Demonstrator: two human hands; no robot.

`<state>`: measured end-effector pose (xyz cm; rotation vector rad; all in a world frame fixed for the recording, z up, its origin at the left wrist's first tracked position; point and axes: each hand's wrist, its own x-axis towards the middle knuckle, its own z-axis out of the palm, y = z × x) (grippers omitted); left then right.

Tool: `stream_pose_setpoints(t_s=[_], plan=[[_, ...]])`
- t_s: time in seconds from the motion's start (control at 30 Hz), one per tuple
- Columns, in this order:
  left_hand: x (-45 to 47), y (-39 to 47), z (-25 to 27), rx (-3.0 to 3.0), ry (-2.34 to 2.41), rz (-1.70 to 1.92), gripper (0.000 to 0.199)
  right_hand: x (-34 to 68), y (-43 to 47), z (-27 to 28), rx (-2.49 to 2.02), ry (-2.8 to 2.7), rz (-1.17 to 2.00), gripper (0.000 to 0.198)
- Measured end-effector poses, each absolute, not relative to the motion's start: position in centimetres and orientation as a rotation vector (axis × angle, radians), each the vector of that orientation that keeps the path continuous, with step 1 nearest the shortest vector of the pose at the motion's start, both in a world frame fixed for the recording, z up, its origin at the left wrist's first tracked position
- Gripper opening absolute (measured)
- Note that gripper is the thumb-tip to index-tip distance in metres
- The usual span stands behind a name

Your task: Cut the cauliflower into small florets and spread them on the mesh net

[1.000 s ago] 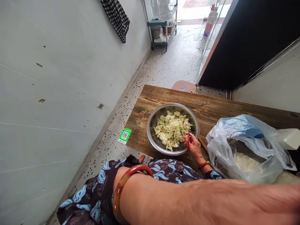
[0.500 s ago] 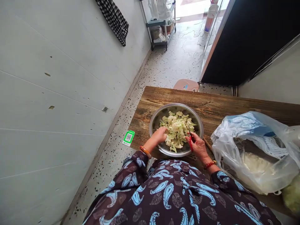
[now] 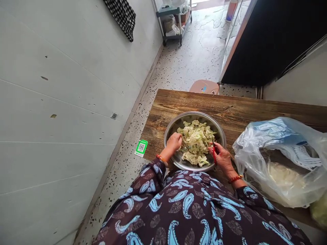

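A round metal bowl (image 3: 169,131) holds a heap of cut cauliflower florets (image 3: 195,137). At its left side my left hand (image 3: 174,142) is closed, fingers curled at the edge of the heap; what they pinch, if anything, is hidden. My right hand (image 3: 222,158), over the bowl's right rim, grips a pair of red-handled scissors (image 3: 214,154). Their dark blades point away from me, beside the florets.
The bowl stands on a dark wooden table (image 3: 184,98). A clear plastic bag (image 3: 278,170) with pale contents lies to the right. A green QR card (image 3: 141,148) sits at the left table edge. Beyond are a pink stool (image 3: 204,86) and a wheeled cart (image 3: 168,37).
My left hand has lifted slightly, its fingers drawn in. Florets at the near side of the bowl lie differently. The scissors stay in my right hand; the whole view has shifted a little.
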<state>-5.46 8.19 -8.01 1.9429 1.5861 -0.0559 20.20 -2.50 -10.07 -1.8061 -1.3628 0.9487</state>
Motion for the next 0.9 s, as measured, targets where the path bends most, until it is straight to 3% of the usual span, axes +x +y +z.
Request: stream_pose_setpoints(t_s=[0.23,0.47,0.9], plan=[[-4.9,10.7,-9.2,1.848,1.682,-0.009,0.017,19.7,-2.6,-10.5,-1.843,-1.396,0.936,0.062],[-6.8,11.3,-9.4,1.522,1.7,0.277,0.008,19.9,-2.6,-10.4,-1.844,-1.391,0.948,0.06],[-5.3,8.6,-4.5,0.831,1.348,0.772,0.025,19.7,-3.1,-10.1,-1.793,-1.319,1.029,0.063]])
